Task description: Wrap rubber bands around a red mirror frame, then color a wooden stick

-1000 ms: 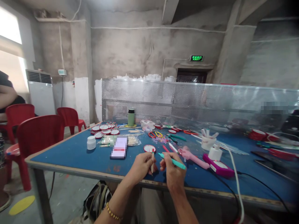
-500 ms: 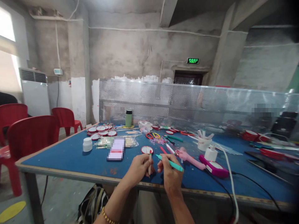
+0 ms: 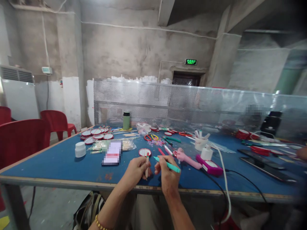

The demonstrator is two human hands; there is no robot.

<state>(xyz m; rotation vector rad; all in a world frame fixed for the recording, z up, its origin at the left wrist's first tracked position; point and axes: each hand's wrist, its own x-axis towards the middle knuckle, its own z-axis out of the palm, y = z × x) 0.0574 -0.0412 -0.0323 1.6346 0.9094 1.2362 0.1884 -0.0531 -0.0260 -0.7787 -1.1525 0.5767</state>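
My left hand is closed around a thin flat wooden stick, upright with a red and green coloured top end. In my right hand a turquoise marker pen is gripped like a writing pen, its tip pointing left towards the stick but apart from it. Just beyond the stick lies a round white disc with a red rim. A red pen and a white pen rest past my right hand. To their right is a pink handheld tool with a black cable.
On the blue table are a white jar, a phone, bagged sticks and piled round discs. Rightward stand a white cup of pens and a purple box. Another person's hand shows at the far right.
The view has turned slightly right, so everything sits further left in the picture. Both hands keep their holds on the stick and the marker pen. Another person's hand has appeared at the right edge.
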